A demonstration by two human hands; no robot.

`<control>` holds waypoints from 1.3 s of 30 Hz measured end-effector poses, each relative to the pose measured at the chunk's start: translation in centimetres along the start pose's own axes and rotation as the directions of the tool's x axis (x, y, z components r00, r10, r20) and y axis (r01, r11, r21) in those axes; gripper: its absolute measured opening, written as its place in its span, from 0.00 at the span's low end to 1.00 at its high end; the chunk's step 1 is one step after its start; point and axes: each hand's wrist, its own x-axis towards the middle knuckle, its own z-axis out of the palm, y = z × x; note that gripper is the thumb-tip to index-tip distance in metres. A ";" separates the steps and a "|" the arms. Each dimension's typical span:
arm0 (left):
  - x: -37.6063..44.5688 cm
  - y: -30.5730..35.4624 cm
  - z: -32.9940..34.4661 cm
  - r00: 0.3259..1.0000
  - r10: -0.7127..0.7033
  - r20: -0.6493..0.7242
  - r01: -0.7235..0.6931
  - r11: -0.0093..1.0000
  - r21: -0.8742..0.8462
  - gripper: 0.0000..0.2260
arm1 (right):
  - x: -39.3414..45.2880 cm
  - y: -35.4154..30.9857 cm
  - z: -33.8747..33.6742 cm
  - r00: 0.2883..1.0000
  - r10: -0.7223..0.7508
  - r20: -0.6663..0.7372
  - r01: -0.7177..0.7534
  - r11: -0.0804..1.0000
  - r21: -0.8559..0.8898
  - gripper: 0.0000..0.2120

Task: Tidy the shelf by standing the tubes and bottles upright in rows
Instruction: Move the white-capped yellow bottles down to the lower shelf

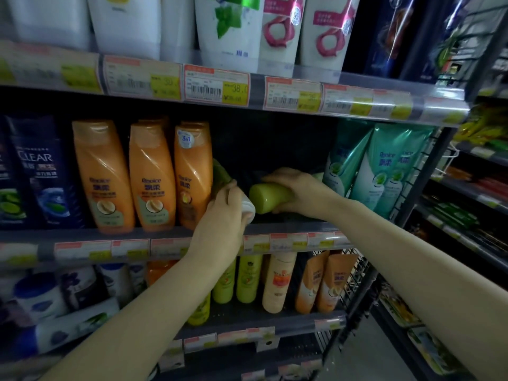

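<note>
Green is the colour of the two things being tidied, and both sit in the dark gap just right of the orange bottles on the middle shelf.

The left hand is curled around a green tube that leans against the last orange bottle. Its white cap points down toward the front of the shelf. The fingers wrap the lower part of the tube, near the cap, so the hand is closed on it.

The right hand is farther right of the orange bottles, inside the gap. It grips a green bottle that lies on its side, with its round end facing the front. The palm is on top and the fingers fold over it.

The step looks like standing things up. Neither green thing is upright yet, so the job in this gap seems only begun.

Next, the right hand most likely needs to turn its wrist and tip the bottle until it stands on the shelf. The left hand needs to set the tube straight, probably on its cap, right beside the orange bottles. Both arms reach up and forward from below, with the left wrist bent upward over the shelf edge.

The teal tubes stand at the far side of the gap from the orange bottles.
</note>
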 end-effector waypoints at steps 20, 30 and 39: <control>-0.3 -0.8 0.4 0.998 0.052 -0.027 -0.054 0.996 -0.072 0.24 | -4.2 -0.2 -2.8 0.990 -0.130 0.053 0.118 0.976 0.182 0.33; -0.1 0.5 0.5 0.999 0.019 -0.030 -0.021 0.998 -0.062 0.26 | -6.8 -2.4 -3.2 0.996 -0.071 0.044 0.058 0.967 0.247 0.36; 0.3 1.3 -1.1 0.999 0.011 -0.051 -0.015 0.998 -0.065 0.25 | -5.6 -6.2 -1.3 0.845 0.448 -0.293 -0.273 0.831 0.485 0.14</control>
